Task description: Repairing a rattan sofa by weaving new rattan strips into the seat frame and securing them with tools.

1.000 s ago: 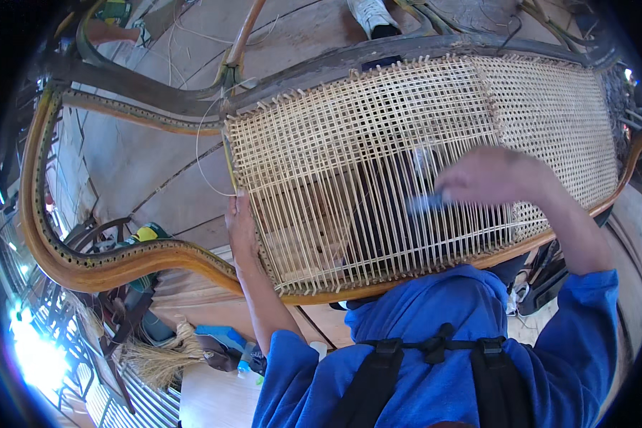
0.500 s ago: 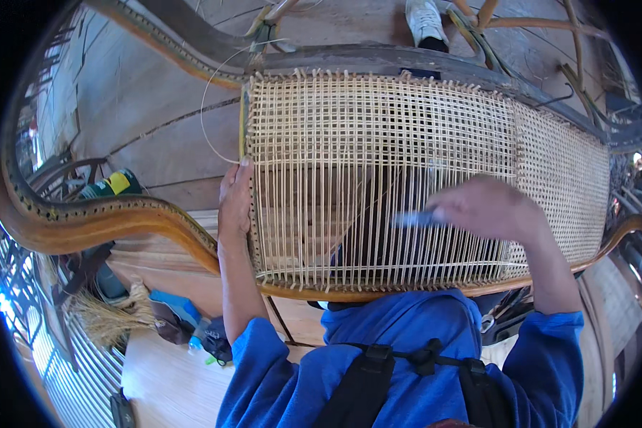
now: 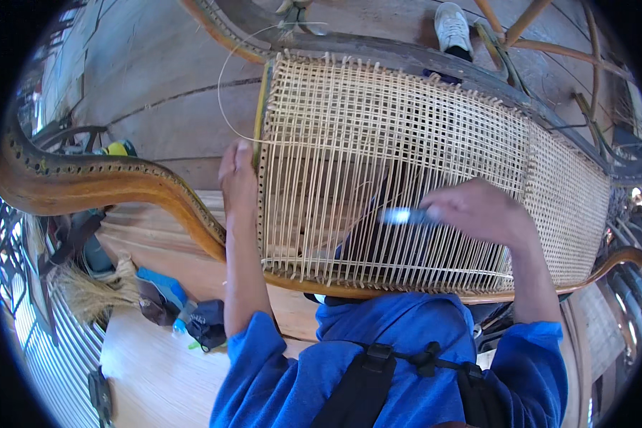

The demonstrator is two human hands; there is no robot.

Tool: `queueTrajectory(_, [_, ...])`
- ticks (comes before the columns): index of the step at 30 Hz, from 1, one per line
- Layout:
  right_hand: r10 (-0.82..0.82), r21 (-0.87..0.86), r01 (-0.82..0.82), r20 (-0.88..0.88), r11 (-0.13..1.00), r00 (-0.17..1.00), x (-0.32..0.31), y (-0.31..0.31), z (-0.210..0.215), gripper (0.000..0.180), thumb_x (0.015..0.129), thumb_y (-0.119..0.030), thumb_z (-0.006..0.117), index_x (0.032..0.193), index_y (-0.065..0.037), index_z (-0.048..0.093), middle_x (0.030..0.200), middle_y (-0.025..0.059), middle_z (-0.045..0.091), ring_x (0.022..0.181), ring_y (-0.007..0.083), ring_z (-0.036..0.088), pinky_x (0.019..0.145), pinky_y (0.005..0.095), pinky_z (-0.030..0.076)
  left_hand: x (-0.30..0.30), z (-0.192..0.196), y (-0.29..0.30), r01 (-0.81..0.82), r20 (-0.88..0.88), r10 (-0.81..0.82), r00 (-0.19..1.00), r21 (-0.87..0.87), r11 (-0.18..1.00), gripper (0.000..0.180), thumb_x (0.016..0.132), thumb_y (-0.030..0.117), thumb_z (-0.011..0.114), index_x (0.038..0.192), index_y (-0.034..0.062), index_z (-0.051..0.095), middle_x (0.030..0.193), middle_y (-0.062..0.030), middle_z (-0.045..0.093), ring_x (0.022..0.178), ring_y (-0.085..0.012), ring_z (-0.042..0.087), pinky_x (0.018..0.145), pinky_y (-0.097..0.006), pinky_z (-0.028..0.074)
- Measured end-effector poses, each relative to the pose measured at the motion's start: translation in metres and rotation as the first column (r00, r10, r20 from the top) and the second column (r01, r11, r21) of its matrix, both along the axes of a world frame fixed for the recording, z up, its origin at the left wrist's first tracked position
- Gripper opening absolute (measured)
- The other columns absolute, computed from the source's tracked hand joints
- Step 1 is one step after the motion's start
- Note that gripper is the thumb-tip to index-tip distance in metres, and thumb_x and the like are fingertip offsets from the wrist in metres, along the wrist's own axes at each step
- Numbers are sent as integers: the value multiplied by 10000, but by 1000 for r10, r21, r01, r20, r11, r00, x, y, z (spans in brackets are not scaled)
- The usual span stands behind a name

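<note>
A woven cane panel [image 3: 378, 107] stretches across a curved wooden chair frame [image 3: 107, 187]. Its far part is a close grid, while the nearer part shows mostly lengthwise strands with gaps between them. My left hand [image 3: 239, 178] grips the panel's left side rail, fingertips beside a thin loose cane strand [image 3: 220, 89] that loops out past the edge. Over the open strands, my right hand [image 3: 481, 214] is closed around a flat, shiny blue-grey tool [image 3: 406, 215] pointing left. Motion blurs the tool, so its exact kind is unclear.
Loose fibre [image 3: 96, 289], a dark cap-like bundle [image 3: 207, 321] and a blue item [image 3: 162, 285] lie at lower left. Beyond the chair are a white shoe [image 3: 453, 28] and bare wooden chair legs [image 3: 528, 21]. A green-yellow can [image 3: 121, 148] stands behind the curved arm.
The whole view has shifted a little. My right hand has moved the tool slightly left across the strands; my left hand keeps its place at the rail.
</note>
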State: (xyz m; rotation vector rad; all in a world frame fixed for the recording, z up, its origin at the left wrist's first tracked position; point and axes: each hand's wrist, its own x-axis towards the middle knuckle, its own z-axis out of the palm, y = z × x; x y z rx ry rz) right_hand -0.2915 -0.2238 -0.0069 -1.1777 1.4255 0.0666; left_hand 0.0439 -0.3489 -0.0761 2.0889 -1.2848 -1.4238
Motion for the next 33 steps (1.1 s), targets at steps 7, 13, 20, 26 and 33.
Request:
queueTrajectory(7, [-9,-215,13,23,976,1000,7,-20,-5,289,905,-295,457,903,-63,630,727,122,600,674,226,600,663,378,473,-32,147,82,199,273,31,961,-768,609,364,919,252,450,1103,-46,551,992,-157,576,903,-203,584,776,-300,484])
queueTrajectory(13, [-98,-269,74,-78,960,992,-1,-31,-3,336,884,-332,470,916,-51,651,709,147,597,656,262,599,651,396,476,-74,164,134,426,382,-200,902,-862,275,346,927,260,444,1040,-44,565,1015,-158,578,900,-266,599,764,-354,501])
queueTrajectory(20, [-377,-372,330,-57,867,925,15,7,-19,391,835,-380,566,1078,-86,657,858,161,666,759,278,637,757,376,493,-96,48,102,721,462,-556,691,-384,577,297,836,146,570,1116,46,588,1255,-171,461,1195,-384,400,991,-495,317])
queueTrajectory(26, [-400,-238,373,-72,897,914,9,-7,-25,351,841,-330,599,1064,-67,667,690,85,631,618,155,576,628,318,466,-111,17,110,794,636,-503,586,-326,513,341,838,217,557,1131,45,588,1335,-174,375,1239,-394,334,1001,-570,255])
queueTrajectory(33, [-369,-185,363,3,913,929,2,-16,-30,315,861,-319,582,1027,-72,686,584,29,571,519,100,498,510,282,409,-119,10,113,829,670,-529,521,-248,502,437,803,285,591,1166,46,546,1347,-163,356,1275,-414,272,1007,-587,237])
